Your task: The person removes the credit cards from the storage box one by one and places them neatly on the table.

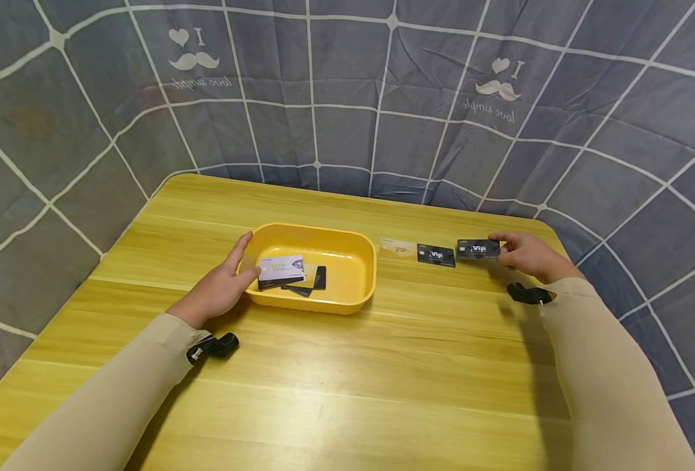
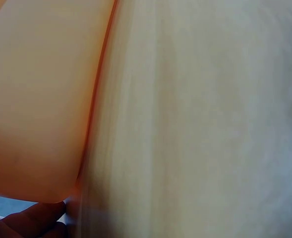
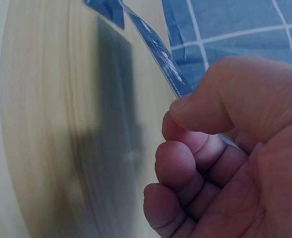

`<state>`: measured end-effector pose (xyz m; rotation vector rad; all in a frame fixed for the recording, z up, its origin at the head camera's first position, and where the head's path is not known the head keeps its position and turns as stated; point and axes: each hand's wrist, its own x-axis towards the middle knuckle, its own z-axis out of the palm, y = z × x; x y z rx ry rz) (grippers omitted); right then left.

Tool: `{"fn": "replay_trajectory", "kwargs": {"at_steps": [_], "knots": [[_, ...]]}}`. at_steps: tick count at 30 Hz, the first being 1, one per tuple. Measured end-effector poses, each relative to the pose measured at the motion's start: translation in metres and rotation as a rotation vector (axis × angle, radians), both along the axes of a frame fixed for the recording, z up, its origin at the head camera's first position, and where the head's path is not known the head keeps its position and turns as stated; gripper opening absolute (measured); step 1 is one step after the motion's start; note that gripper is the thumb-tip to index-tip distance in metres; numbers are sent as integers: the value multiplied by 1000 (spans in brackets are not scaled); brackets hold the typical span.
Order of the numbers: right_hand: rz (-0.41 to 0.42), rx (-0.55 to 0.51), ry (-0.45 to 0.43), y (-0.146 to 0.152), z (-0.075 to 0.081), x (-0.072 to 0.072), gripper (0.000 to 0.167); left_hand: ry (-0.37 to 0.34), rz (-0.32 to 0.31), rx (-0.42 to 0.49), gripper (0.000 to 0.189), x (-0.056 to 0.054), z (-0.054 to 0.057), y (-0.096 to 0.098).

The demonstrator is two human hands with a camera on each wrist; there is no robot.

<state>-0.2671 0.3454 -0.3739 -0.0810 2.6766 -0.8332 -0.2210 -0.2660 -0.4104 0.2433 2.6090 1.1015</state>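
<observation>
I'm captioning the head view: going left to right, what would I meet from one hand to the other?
Left hand, tub, pale card, black card, held black card, right hand.

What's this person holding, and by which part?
In the head view, the right hand pinches a black VIP card by its right short end; the left hand grips the yellow tray by its left end.

A pinched black Vip card [image 1: 478, 248] tilts right of the yellow bin [image 1: 347, 278].

Both long beige sleeves [image 1: 106, 392] carry small, rounded black fittings [image 1: 222, 345].
</observation>
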Motion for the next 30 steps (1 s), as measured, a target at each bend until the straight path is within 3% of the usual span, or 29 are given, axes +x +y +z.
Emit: {"fn": "replay_trajectory", "kwargs": {"at_steps": [14,20,30], "knots": [[-4,37,-62,8,-17,1,73,6,8,-7,79,1,2,1],[81,168,-46,5,-15,-1,69,9,0,-11,79,-1,2,0],[160,250,-22,2,-19,-6,64,10,2,-8,79,-1,0,0]]}}
